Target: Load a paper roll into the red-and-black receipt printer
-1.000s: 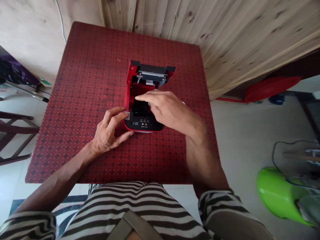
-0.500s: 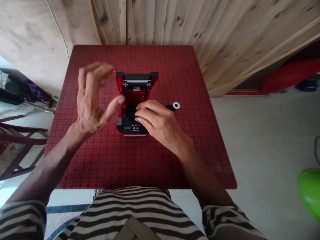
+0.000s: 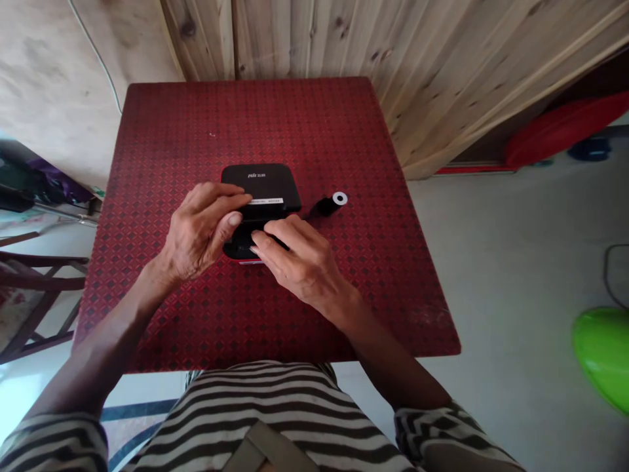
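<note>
A small black and red printer [image 3: 265, 185] lies on the red patterned table [image 3: 206, 308] with its black lid down. My left hand [image 3: 199, 229] rests on the lid's left front part, fingers stretched across it and pressing down. My right hand [image 3: 295, 259] lies flat over the printer's front end, fingers extended to the left; nothing is held in it. A black roll core with a white end [image 3: 330, 203] lies on the table just right of the printer, beyond my right hand.
A wooden plank wall [image 3: 393, 59] rises behind the table. A dark chair [image 3: 34, 288] stands at the left. On the floor at the right sit a green object [image 3: 602, 354] and a red object [image 3: 560, 128].
The printer's lid, upright before, is now down. My left hand went from the printer's side, lifted up, and came down onto the lid. My right hand left the inside and lies on the front.
</note>
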Available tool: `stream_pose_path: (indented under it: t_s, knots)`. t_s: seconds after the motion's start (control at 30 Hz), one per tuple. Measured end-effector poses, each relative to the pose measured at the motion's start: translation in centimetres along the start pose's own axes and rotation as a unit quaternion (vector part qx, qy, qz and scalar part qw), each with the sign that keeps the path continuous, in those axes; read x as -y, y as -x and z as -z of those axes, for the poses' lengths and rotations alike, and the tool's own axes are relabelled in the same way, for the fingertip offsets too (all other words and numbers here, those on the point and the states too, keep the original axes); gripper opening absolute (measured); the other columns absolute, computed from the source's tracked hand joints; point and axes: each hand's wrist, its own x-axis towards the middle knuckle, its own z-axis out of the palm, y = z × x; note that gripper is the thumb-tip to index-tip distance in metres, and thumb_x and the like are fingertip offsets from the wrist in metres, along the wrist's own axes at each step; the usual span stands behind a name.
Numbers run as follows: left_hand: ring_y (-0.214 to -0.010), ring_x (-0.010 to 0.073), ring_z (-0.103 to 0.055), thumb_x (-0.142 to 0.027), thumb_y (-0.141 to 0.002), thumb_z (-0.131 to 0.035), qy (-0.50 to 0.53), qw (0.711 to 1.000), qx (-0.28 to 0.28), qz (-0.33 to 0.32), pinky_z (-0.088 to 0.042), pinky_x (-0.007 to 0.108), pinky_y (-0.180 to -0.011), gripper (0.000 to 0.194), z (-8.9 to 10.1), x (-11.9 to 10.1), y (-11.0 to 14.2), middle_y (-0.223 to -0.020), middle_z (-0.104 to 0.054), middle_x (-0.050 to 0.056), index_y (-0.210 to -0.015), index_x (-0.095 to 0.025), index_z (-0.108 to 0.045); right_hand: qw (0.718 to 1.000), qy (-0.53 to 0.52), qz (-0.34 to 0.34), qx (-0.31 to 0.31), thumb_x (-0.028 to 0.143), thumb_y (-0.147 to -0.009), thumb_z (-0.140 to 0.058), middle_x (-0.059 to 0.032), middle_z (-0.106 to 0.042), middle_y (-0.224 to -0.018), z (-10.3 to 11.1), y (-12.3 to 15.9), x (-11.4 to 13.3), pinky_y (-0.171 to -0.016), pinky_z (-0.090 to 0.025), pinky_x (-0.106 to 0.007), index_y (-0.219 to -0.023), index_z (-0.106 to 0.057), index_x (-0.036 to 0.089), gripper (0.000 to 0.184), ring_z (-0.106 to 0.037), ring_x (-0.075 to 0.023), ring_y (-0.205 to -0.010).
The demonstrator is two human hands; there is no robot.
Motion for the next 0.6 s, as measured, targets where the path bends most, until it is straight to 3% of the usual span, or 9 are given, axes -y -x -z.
stream_pose_path:
  t_s: [0.27,0.6]
  knots:
    - [-0.129,0.0258,-0.066,-0.034,-0.110,-0.047,0.002,1.000,-0.013,-0.027,-0.054,0.045,-0.107,0.036,-1.6,0.7,2.1,-0.135,-0.070,0.010,-0.138,-0.025,-0.068,0.999,-0.027,-0.017,-0.035,0.010,-0.105,-0.052,-0.0101,-0.075,-0.111,0.5,1.1,0.4,-0.093,-0.061,-0.042,-0.121,-0.070,0.021,0.026,-0.067,-0.0231,-0.098]
    - [-0.134,0.0287,-0.062,-0.043,-0.111,-0.041,-0.038,0.997,-0.001,-0.069,-0.054,0.047,-0.108,0.045,-1.7,0.9,2.7,-0.138,-0.066,0.014,-0.145,-0.024,-0.062,0.995,-0.026,-0.020,-0.089,0.012,-0.103,-0.058,-0.0077,-0.077,-0.108,0.3,1.6,0.3,-0.088,-0.061,-0.040,-0.116,-0.069,0.023,0.020,-0.067,-0.0218,-0.094]
